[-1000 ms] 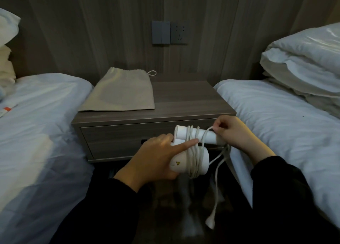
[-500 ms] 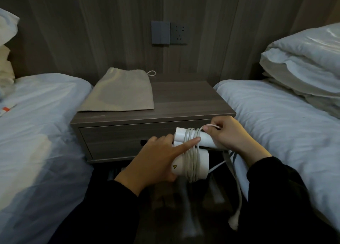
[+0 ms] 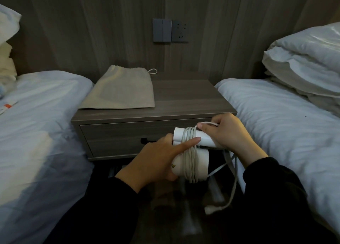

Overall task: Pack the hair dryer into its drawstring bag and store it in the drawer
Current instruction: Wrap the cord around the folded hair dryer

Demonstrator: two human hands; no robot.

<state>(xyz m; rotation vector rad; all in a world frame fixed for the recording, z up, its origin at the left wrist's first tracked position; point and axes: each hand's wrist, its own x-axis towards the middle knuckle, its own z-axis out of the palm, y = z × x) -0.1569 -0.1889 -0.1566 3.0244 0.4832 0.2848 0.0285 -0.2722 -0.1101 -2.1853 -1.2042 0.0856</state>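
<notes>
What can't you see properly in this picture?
- Hair dryer: its nozzle end is covered by the left hand in the head view.
- Drawer: shut, so its inside is hidden; both hands cover part of its front.
- Plug: blurred, its pins cannot be made out.
- Drawstring bag: lies flat, its inside is unseen.

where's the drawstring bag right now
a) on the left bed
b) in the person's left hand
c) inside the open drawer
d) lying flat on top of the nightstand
d: the drawstring bag lies flat on the nightstand top, left side, while both hands are busy with the hair dryer and its cord.
</notes>
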